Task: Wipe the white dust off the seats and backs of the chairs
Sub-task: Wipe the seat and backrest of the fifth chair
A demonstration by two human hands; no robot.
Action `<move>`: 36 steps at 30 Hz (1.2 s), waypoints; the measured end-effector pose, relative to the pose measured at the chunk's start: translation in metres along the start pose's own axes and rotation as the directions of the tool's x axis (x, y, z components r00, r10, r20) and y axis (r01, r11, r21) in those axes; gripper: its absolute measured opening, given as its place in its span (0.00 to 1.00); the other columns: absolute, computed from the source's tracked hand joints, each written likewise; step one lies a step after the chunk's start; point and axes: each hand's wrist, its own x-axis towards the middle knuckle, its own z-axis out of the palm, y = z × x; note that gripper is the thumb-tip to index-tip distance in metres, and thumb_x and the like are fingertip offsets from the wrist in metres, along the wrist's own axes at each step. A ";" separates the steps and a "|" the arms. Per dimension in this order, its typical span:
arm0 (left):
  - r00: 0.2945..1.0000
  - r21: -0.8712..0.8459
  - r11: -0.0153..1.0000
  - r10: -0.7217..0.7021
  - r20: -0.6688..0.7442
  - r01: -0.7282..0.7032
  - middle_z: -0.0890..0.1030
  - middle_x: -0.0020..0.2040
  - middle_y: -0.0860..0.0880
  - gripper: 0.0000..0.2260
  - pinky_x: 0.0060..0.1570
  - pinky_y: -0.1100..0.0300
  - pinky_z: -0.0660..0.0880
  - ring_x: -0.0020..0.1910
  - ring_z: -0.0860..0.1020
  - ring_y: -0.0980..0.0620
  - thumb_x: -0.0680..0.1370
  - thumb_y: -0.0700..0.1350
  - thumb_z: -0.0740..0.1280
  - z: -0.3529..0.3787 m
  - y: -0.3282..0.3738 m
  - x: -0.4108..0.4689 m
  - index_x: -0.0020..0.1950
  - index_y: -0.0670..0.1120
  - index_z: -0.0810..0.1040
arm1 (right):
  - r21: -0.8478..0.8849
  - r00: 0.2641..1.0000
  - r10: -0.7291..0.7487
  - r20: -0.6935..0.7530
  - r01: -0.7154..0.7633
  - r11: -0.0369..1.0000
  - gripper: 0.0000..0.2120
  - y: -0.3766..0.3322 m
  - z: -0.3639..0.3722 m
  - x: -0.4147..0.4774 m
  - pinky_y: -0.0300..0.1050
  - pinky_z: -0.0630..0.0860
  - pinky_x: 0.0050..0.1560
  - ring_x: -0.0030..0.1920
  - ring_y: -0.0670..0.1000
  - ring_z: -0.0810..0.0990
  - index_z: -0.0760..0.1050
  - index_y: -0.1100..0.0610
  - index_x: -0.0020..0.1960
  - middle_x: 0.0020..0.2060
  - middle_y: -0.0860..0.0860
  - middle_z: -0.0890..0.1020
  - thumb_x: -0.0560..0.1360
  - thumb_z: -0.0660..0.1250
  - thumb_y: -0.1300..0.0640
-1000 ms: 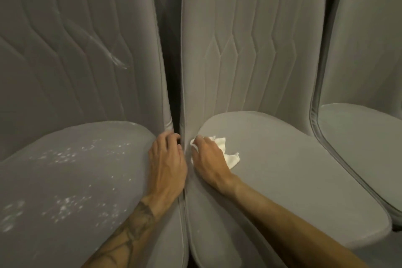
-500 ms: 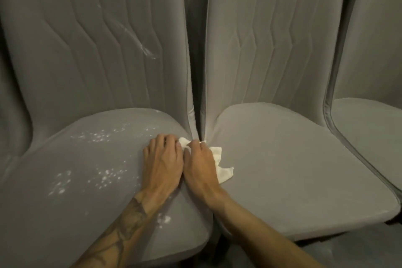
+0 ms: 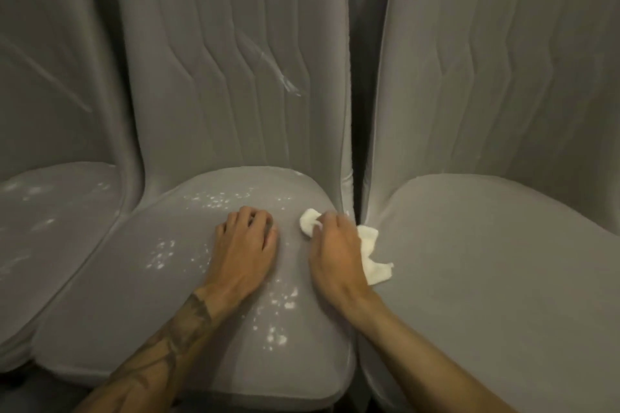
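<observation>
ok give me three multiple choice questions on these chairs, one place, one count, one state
1. Where does the left hand rest? A) on the dusty middle seat B) on the floor C) on a chair back
2. How many seats show? A) one B) two C) three
3. The right hand is: A) flat, empty B) gripping the white cloth C) pointing upward
Answers: 1 A, it lies among the white specks; 2 C, a left seat, the middle one and a right seat appear; 3 B, its fingers curl round the cloth.
</observation>
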 end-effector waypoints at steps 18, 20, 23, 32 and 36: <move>0.994 0.143 0.987 -0.080 0.080 0.068 0.75 0.66 0.48 0.18 0.64 0.49 0.67 0.64 0.72 0.44 0.85 0.58 0.56 -0.038 -0.142 0.012 0.66 0.51 0.76 | -0.281 0.980 -0.186 -0.071 0.159 0.946 0.13 0.001 0.035 0.051 0.55 0.67 0.55 0.51 0.61 0.73 0.75 0.61 0.56 0.52 0.61 0.78 0.82 0.59 0.51; 0.993 0.127 0.991 -0.051 0.107 0.037 0.75 0.66 0.49 0.23 0.65 0.49 0.67 0.64 0.72 0.44 0.82 0.62 0.53 -0.039 -0.154 0.020 0.67 0.51 0.76 | -0.332 0.979 -0.185 -0.091 0.145 0.932 0.14 -0.001 0.037 0.054 0.54 0.68 0.56 0.50 0.59 0.73 0.75 0.59 0.56 0.52 0.59 0.78 0.82 0.58 0.50; 0.988 0.089 0.994 0.047 0.144 -0.060 0.74 0.68 0.51 0.24 0.67 0.48 0.67 0.65 0.72 0.45 0.81 0.64 0.52 -0.042 -0.177 0.033 0.68 0.53 0.74 | -0.400 0.972 -0.167 -0.168 0.087 0.912 0.15 -0.004 0.039 0.055 0.54 0.71 0.55 0.47 0.57 0.74 0.78 0.59 0.53 0.49 0.57 0.79 0.82 0.58 0.49; 0.974 -0.003 0.980 0.200 0.105 -0.201 0.77 0.66 0.50 0.24 0.68 0.46 0.67 0.65 0.72 0.45 0.82 0.61 0.50 -0.038 -0.240 0.051 0.66 0.52 0.77 | -0.343 0.987 0.112 -0.120 -0.147 0.928 0.16 -0.074 0.086 0.067 0.55 0.66 0.62 0.59 0.64 0.72 0.72 0.63 0.62 0.58 0.65 0.75 0.83 0.57 0.52; 0.977 0.001 0.977 0.212 0.030 -0.213 0.77 0.62 0.48 0.17 0.62 0.44 0.71 0.62 0.73 0.44 0.83 0.56 0.54 -0.031 -0.242 0.047 0.62 0.51 0.77 | -0.309 0.994 0.082 -0.068 -0.099 0.946 0.12 -0.094 0.099 0.050 0.54 0.70 0.55 0.53 0.60 0.73 0.72 0.58 0.57 0.54 0.60 0.75 0.82 0.58 0.49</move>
